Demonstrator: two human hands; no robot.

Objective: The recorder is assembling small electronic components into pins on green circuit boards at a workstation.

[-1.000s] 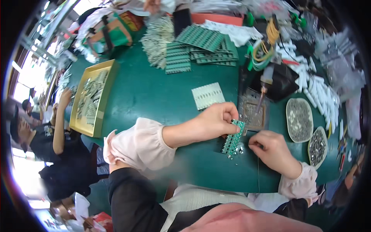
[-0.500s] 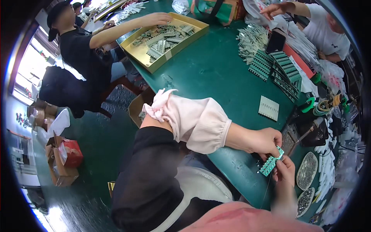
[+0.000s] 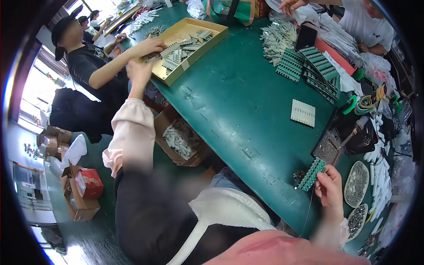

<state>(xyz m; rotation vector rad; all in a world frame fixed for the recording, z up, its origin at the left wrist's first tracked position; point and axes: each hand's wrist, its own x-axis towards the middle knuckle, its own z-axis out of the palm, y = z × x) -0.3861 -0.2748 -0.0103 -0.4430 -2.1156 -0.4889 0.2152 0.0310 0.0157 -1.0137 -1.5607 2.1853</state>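
Note:
My right hand [image 3: 331,185] is closed on one end of a small green circuit board [image 3: 312,174], a panel with rows of small parts, tilted above the table. My left arm reaches out across the table edge. At the near left corner of a shallow gold tray [image 3: 202,51] is my left hand [image 3: 139,73]; its fingers are smeared and partly hidden, so what they hold does not show. Grey-green board strips [image 3: 179,55] lie in the tray. Beside my left hand, a co-worker's hand [image 3: 152,45] also reaches over the tray.
A soldering iron [image 3: 353,131] rests near my right hand. Two oval dishes of small metal parts [image 3: 357,183] stand to the right. Stacked green panels [image 3: 320,66], a white panel [image 3: 303,113] and a phone [image 3: 306,36] lie farther back. Below the table edge is a carton of white pieces [image 3: 179,140].
My left hand has left the circuit board and swung far left to the tray. My right hand still holds the board. The co-worker's hand has moved left across the tray.

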